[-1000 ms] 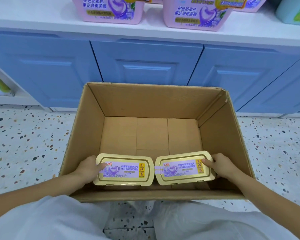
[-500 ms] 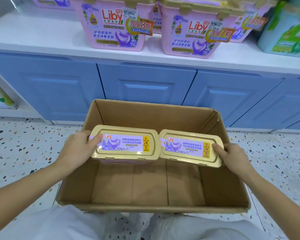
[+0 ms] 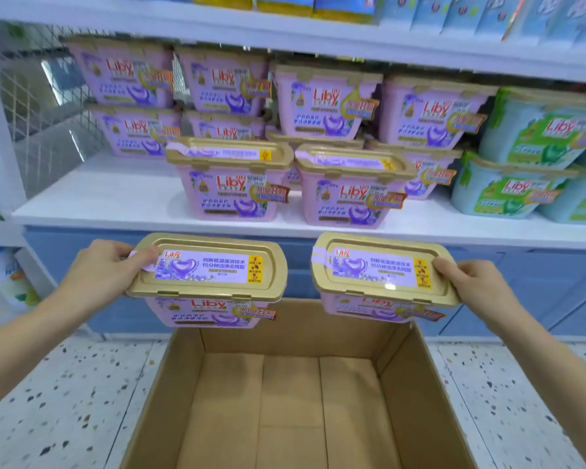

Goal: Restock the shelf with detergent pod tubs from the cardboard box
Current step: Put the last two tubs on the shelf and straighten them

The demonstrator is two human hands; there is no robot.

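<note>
The left tub (image 3: pixel 207 275) and right tub (image 3: pixel 383 275) are smooth pink plastic, each under a satin gold plastic lid with a glossy printed label; the right label shows a spot of glare. The cardboard box (image 3: pixel 420 401) is matt brown board. The shelf (image 3: pixel 115 198) is smooth, faintly shiny white, with a metal wire mesh panel (image 3: pixel 31 96) beside it. The floor (image 3: pixel 65 384) is speckled terrazzo, polished.

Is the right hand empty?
No, the right hand grips the end of a gold-lidded pink tub above the cardboard box.
</note>
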